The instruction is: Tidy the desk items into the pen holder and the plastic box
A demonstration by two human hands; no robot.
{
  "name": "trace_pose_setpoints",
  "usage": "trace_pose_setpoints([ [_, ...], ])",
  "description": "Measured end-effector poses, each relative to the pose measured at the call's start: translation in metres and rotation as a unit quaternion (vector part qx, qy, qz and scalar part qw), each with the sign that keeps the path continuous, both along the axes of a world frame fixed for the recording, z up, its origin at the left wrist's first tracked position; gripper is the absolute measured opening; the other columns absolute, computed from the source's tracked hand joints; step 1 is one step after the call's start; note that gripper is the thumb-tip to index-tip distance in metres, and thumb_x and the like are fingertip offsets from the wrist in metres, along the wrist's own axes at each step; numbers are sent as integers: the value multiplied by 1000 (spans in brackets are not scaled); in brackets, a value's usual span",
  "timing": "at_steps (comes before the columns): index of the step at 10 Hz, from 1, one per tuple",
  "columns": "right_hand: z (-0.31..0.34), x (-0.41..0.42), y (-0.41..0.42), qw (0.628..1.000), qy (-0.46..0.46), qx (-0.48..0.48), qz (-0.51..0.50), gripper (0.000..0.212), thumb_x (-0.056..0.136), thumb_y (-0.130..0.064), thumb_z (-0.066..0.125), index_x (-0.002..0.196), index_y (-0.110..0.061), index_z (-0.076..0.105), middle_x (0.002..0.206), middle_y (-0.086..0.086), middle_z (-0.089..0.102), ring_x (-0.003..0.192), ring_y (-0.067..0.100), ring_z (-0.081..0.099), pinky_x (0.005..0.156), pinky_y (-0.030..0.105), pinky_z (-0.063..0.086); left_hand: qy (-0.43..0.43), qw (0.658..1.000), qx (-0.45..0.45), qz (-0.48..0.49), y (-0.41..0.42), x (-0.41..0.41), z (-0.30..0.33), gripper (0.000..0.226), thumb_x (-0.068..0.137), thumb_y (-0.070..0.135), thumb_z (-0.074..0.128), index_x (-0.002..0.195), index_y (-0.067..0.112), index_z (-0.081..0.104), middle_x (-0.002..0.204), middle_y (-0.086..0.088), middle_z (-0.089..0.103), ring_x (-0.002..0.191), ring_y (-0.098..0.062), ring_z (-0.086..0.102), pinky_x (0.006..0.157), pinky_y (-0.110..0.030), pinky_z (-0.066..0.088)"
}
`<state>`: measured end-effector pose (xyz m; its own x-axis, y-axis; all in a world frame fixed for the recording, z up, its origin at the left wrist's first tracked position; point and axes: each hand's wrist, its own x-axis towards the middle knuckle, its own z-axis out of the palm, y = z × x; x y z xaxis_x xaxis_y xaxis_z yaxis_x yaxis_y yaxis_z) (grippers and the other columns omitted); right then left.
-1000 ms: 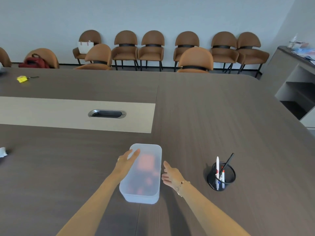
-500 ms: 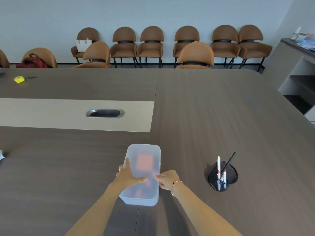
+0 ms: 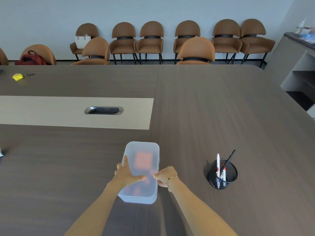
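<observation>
Box (image 3: 141,172) sits at table (image 3: 221,108) centre-near, lidded, reddish contents inside. My left hand (image 3: 127,175) and right hand (image 3: 164,178) have closed in, now pinching its sides. Holder (image 3: 222,174) at 3 o'clock, pens in. Tidying looks near done.

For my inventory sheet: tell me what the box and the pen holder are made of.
Box: looks like frosted, translucent plastic, since orange shapes inside show through blurred. Pen holder: seems to be black metal wire mesh, with an open weave that leaves the pens visible; coated plastic can't be ruled out.
</observation>
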<state>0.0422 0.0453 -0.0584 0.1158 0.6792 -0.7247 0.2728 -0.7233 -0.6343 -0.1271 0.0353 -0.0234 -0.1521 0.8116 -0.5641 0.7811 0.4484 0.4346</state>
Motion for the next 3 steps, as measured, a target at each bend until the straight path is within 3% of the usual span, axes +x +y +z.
trace_pose_setpoints([
  [1,1,0,0,1000,-4,9,15,19,76,-10,69,64,-5,55,64,7,57,65,23,60,79,27,58,-5,1000,-7,0,1,0,2,132,61,59,76,148,29,-19,156,-12,7,142,-40,19,112,-53,30],
  [2,-4,7,-9,996,10,50,78,21,76,-22,65,63,-9,56,66,9,53,61,21,51,63,27,49,-6,1000,-1,7,-1,-2,6,132,59,60,76,149,30,-14,159,-12,1,146,-39,11,115,-55,26],
  [3,-4,21,-24,994,71,56,63,43,80,-26,62,47,-21,35,56,4,32,50,17,32,50,23,29,1,998,64,28,-3,-4,7,128,59,61,75,151,28,-7,161,-11,0,148,-35,3,115,-57,22],
])
